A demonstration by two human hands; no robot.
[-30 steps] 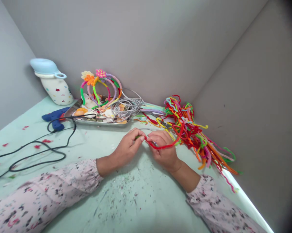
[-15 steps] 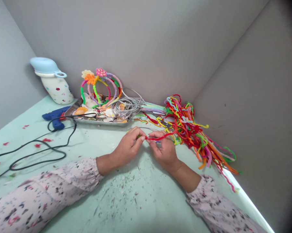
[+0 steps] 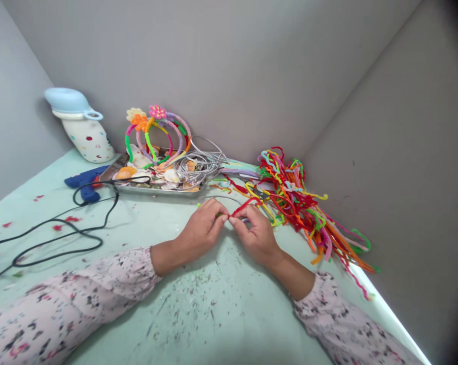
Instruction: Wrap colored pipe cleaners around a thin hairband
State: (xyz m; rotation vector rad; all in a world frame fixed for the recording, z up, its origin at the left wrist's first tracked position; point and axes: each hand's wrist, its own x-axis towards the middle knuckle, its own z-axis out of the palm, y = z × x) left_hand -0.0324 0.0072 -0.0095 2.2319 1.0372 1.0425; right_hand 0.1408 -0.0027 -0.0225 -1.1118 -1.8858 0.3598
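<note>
Over the table, my left hand and my right hand meet thumb to thumb, both closed in a pinch. A fuzzy red pipe cleaner runs from between the fingertips up over my right forefinger, and my right hand grips it. A thin grey wire headband arches behind the fingers. My left hand pinches the headband by the red pipe cleaner's end, where a bit of green shows. Some purple shows by my right fingers. My fingers hide most of the band.
A metal tray holds flower-topped headbands, grey wire hoops and scraps. Loose pipe cleaners pile up at right, near yellow-handled pliers. A blue glue gun, its black cord and a bottle stand left.
The red pipe cleaner's free length has swung from pointing right to curving up and back over my right forefinger. Both hands stay in nearly the same place.
</note>
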